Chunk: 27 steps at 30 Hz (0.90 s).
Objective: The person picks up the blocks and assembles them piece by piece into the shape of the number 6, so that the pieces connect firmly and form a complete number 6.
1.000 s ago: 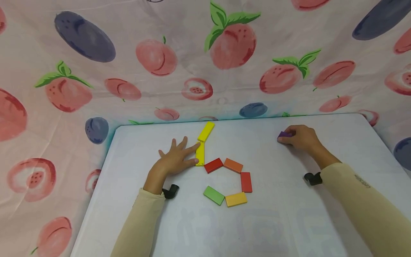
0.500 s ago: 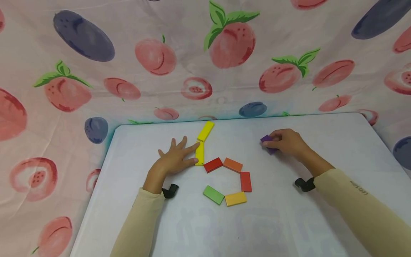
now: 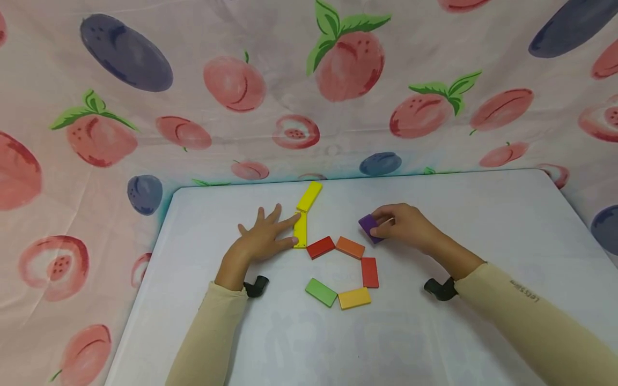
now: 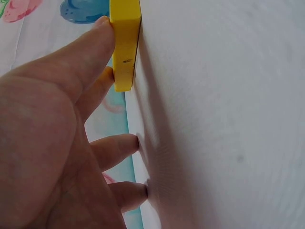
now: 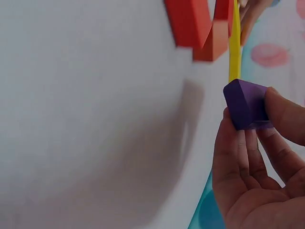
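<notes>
My right hand (image 3: 405,225) pinches a purple block (image 3: 368,227) between thumb and fingers, a little above and right of the orange block (image 3: 350,247). In the right wrist view the purple block (image 5: 245,105) is held off the white surface, its shadow below. My left hand (image 3: 263,238) lies with fingers spread, thumb and index fingertip touching the lower yellow block (image 3: 300,231). A second yellow block (image 3: 309,197) continues from its top end, slanting right. In the left wrist view the thumb and a finger meet one side of the yellow block (image 4: 125,47), while other fingertips rest on the table.
A curve of blocks runs from the yellow pair: dark red block (image 3: 321,247), the orange one, red block (image 3: 370,273), amber block (image 3: 354,298) and green block (image 3: 321,292). They lie on a white table (image 3: 232,343). A fruit-printed cloth (image 3: 289,91) hangs behind the table.
My right hand has carried the purple block leftward and nearer, from the table's right side to close by the orange block. The left hand and the laid blocks have stayed in place.
</notes>
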{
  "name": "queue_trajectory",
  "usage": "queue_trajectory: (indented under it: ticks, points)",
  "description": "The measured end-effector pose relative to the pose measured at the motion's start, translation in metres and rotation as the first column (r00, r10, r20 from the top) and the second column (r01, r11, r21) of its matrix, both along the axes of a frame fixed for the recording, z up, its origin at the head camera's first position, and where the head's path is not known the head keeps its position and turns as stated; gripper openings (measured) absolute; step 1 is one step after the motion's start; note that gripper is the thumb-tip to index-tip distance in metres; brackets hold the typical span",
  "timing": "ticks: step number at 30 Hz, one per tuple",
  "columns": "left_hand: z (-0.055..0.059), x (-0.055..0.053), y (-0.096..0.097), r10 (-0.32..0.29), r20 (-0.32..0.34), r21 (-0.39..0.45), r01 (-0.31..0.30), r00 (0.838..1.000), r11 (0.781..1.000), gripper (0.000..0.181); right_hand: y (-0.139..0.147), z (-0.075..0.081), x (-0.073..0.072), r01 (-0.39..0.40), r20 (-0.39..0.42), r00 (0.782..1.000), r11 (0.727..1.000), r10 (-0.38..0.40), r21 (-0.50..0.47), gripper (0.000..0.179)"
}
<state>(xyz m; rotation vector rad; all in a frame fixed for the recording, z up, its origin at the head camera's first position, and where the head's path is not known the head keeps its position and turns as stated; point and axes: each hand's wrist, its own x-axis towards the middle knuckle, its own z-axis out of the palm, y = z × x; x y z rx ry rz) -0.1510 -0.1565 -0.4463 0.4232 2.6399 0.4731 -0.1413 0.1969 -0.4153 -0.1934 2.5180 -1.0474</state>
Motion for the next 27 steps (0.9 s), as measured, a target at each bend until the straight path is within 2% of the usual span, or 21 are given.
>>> queue_trajectory:
  ticks: [9, 14, 18, 21, 27]
  points:
    - [0.001, 0.000, 0.001, 0.006, 0.001, -0.003, -0.006, 1.000, 1.000, 0.069, -0.027, 0.001, 0.011, -0.027, 0.012, 1.000, 0.997, 0.027, -0.069, 0.039]
    - [0.002, 0.000, 0.001, 0.012, 0.002, -0.005, -0.012, 1.000, 1.000, 0.069, -0.041, 0.000, 0.016, -0.045, -0.009, 0.999, 0.995, 0.044, -0.090, 0.039]
    - [0.002, 0.000, 0.001, 0.014, 0.006, -0.005, -0.014, 1.000, 1.000, 0.069, -0.050, -0.002, 0.019, -0.046, 0.015, 0.999, 0.993, 0.048, -0.107, 0.039]
    - [0.003, 0.000, 0.001, 0.010, 0.006, -0.004, -0.010, 1.000, 1.000, 0.068, -0.057, -0.003, 0.021, -0.050, 0.033, 0.998, 0.993, 0.054, -0.111, 0.040]
    - [0.004, 0.002, 0.002, 0.007, 0.001, -0.004, -0.007, 1.000, 1.000, 0.068, -0.067, -0.004, 0.026, -0.089, 0.016, 0.996, 0.989, 0.091, -0.116, 0.048]
